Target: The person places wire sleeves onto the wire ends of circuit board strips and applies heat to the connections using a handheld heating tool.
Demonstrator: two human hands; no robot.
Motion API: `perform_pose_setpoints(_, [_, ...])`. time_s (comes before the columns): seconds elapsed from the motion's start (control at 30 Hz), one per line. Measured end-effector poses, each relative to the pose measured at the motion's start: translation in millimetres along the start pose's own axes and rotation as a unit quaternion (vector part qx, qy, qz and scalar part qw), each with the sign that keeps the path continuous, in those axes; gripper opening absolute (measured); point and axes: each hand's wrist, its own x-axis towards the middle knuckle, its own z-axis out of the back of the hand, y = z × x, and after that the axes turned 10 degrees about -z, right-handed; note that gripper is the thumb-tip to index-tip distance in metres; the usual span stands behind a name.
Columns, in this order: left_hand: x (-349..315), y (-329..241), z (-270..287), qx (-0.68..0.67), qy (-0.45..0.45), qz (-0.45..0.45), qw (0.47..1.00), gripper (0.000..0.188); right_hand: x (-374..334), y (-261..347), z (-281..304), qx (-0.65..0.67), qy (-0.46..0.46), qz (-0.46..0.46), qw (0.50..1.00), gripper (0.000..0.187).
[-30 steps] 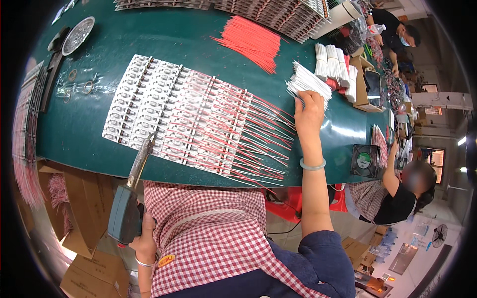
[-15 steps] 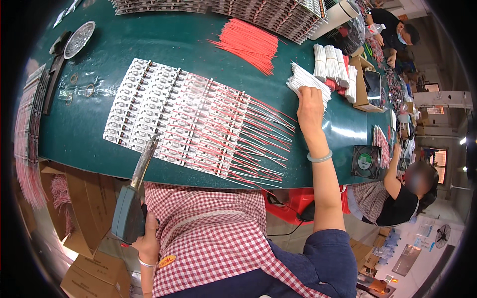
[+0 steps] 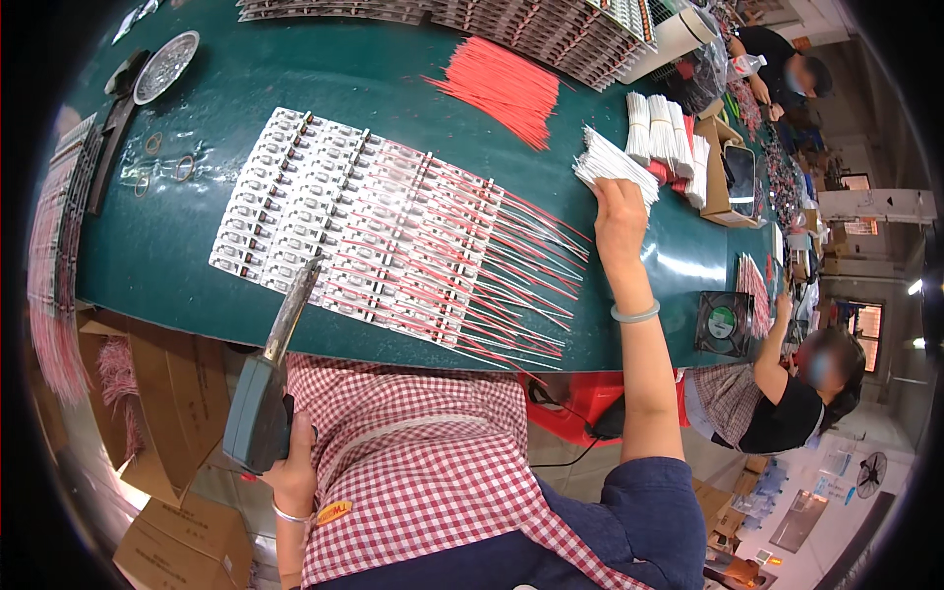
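Observation:
My left hand [image 3: 293, 470] is wrapped round the blue-grey grip of a soldering gun [image 3: 258, 415]. The gun's long metal tip slants up over the lower left part of a white panel of small circuit boards [image 3: 339, 216]. Rows of red and white wires lie across the panel's right half, and their loose ends [image 3: 536, 270] stick out over the table. Farther right, my right hand [image 3: 621, 231] reaches onto a loose pile of white wires [image 3: 608, 162], fingertips pinched together at its near side. Those fingers partly cover the wires they grip.
Red wires [image 3: 501, 93] lie on the green table [image 3: 393, 74] beyond the panel. Tied white bundles [image 3: 659, 133] sit beside a cardboard box [image 3: 730, 197]. Stacked panels [image 3: 551, 34] line the back. A small fan [image 3: 723, 323] stands right; a round dish [image 3: 165, 69] is far left. Co-workers sit at right.
The whole view has shifted slightly. My right hand stays at the white wires with its fingers drawn a little closer together, and the soldering gun keeps its place over the panel.

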Motion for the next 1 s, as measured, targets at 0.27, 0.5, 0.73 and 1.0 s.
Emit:
perform_pose_setpoints(0.27, [3.4, 14.9, 4.4, 0.060, 0.012, -0.066, 0.996, 0.034, 21.0, 6.5, 20.4, -0.021, 0.036, 0.028, 0.999, 0.010])
perform_pose_setpoints(0.5, [8.3, 12.0, 0.8, 0.034, 0.018, -0.069, 0.997, 0.034, 58.2, 60.8, 62.2, -0.252, 0.208, 0.150, 0.933, 0.011])
perform_pose_setpoints(0.73, [1.9, 16.2, 5.4, 0.039, 0.016, -0.090, 0.995, 0.038, 68.2, 84.8, 27.8, -0.266, 0.237, 0.224, 0.907, 0.004])
perform_pose_setpoints(1.0, [0.5, 12.3, 8.2, -0.011, 0.000, -0.050, 0.999, 0.043, 66.7, 90.4, 21.1, -0.295, 0.226, 0.247, 0.895, 0.003])
